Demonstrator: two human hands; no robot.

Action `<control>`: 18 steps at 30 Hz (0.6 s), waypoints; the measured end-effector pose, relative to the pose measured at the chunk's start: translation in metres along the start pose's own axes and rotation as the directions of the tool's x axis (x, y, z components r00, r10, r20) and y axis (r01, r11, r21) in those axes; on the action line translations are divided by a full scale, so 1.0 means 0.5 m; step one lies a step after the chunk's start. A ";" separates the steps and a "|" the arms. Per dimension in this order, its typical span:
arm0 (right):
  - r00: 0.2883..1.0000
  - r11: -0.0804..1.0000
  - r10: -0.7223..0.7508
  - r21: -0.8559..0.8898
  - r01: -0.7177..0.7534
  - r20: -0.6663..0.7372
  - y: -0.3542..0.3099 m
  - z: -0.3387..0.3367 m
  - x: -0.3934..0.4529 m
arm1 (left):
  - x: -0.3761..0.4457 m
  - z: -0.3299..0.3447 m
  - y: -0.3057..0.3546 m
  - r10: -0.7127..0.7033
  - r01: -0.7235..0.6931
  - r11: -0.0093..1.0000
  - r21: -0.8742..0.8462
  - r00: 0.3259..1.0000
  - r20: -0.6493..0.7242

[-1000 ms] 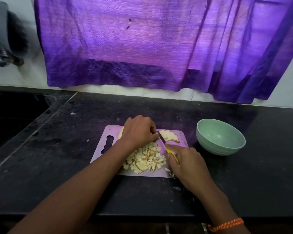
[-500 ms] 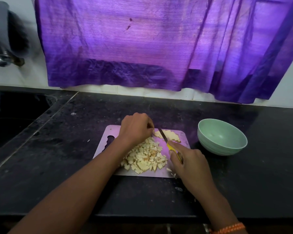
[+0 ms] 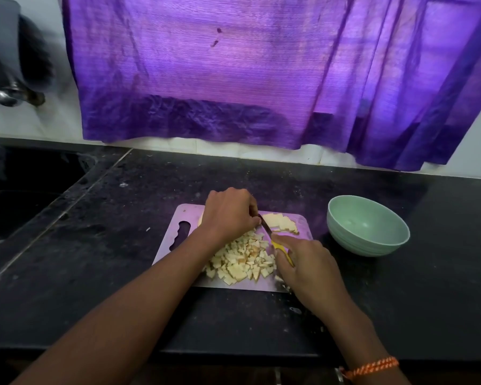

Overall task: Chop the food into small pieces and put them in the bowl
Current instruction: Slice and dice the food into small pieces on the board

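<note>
A pale cutting board (image 3: pixel 175 245) lies on the black counter. A heap of small pale food cubes (image 3: pixel 243 262) covers its near half. Uncut slices (image 3: pixel 279 222) lie at the board's far right. My left hand (image 3: pixel 228 213) has curled fingers pressing down on a piece of food, mostly hidden beneath it. My right hand (image 3: pixel 308 269) grips a yellow-handled knife (image 3: pixel 272 238), its dark blade angled toward the left fingers. An empty mint-green bowl (image 3: pixel 368 226) stands right of the board.
A purple curtain (image 3: pixel 233 73) hangs over the back wall above the black counter (image 3: pixel 95 273). A dark sink (image 3: pixel 20 195) lies to the far left, with a metal tap (image 3: pixel 9 95) above it. Crumbs dot the counter near the board.
My left hand shifted slightly back on the food. The knife and my right hand moved a little between cuts; the heap of cubes looks much the same.
</note>
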State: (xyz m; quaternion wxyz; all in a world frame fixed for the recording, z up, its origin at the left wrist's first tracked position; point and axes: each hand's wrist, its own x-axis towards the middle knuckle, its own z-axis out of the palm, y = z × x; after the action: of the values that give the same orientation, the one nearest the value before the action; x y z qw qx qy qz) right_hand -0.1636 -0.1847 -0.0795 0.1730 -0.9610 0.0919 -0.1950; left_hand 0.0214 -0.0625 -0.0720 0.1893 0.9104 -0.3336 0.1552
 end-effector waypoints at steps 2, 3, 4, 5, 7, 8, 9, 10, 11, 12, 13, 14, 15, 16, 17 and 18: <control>1.000 1.000 -0.004 0.020 0.005 -0.011 0.009 -0.001 -0.017 | 0.000 -0.001 -0.002 -0.003 0.003 1.000 0.001 1.000 0.000; 1.000 1.000 0.000 0.027 0.000 -0.017 0.018 -0.003 -0.029 | 0.000 0.000 -0.001 -0.001 0.001 1.000 -0.002 1.000 0.007; 1.000 0.999 0.006 0.037 -0.005 -0.022 0.028 -0.006 -0.041 | 0.001 -0.001 -0.001 0.003 -0.003 1.000 -0.004 1.000 0.013; 1.000 0.999 0.009 0.047 -0.008 -0.021 0.038 -0.008 -0.051 | 0.001 -0.003 0.000 0.006 -0.006 1.000 -0.007 1.000 0.019; 1.000 0.996 0.004 0.089 -0.002 -0.027 0.054 -0.012 -0.068 | 0.001 -0.010 -0.002 0.008 -0.008 1.000 -0.011 1.000 0.020; 0.999 0.992 -0.001 0.128 0.006 -0.040 0.060 -0.014 -0.073 | 0.002 -0.014 -0.003 0.006 -0.006 1.000 -0.015 1.000 0.015; 0.998 0.986 0.000 0.166 0.010 -0.058 0.066 -0.016 -0.075 | 0.002 -0.016 -0.004 0.003 -0.003 1.000 -0.025 1.000 0.012; 0.996 0.981 0.007 0.196 0.011 -0.090 0.069 -0.020 -0.074 | 0.002 -0.018 -0.006 -0.003 0.004 0.999 -0.044 1.000 0.007; 0.991 0.978 0.030 0.207 -0.002 -0.133 0.075 -0.025 -0.070 | 0.003 -0.019 -0.005 -0.014 0.014 0.997 -0.073 1.000 0.000; 0.981 0.980 0.063 0.197 -0.026 -0.182 0.082 -0.031 -0.063 | 0.002 -0.019 -0.004 -0.026 0.025 0.994 -0.106 1.000 -0.006; 0.970 0.985 0.097 0.160 -0.062 -0.222 0.090 -0.037 -0.054 | 0.002 -0.018 -0.002 -0.030 0.029 0.990 -0.138 1.000 -0.008; 0.962 0.989 0.125 0.106 -0.102 -0.243 0.099 -0.043 -0.045 | 0.001 -0.016 0.000 -0.018 0.018 0.986 -0.166 1.000 -0.002; 0.960 0.989 0.146 0.046 -0.139 -0.240 0.108 -0.047 -0.036 | 0.001 -0.013 0.004 0.013 -0.011 0.982 -0.186 1.000 0.013; 0.962 0.987 0.157 -0.003 -0.162 -0.223 0.114 -0.049 -0.030 | -0.001 -0.012 0.008 0.059 -0.050 0.978 -0.201 0.998 0.038; 0.968 0.985 0.157 -0.037 -0.168 -0.194 0.118 -0.048 -0.025 | -0.003 -0.010 0.013 0.109 -0.091 0.973 -0.213 0.991 0.075; 0.977 0.986 0.146 -0.058 -0.157 -0.158 0.122 -0.044 -0.021 | -0.005 -0.008 0.018 0.158 -0.128 0.967 -0.221 0.980 0.124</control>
State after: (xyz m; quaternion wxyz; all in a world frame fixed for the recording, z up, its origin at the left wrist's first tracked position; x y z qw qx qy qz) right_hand -0.1888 -0.2448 -0.0867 0.1458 -0.9390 0.1846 -0.2509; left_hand 0.0130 -0.0656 -0.0673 0.2494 0.8673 -0.4255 0.0675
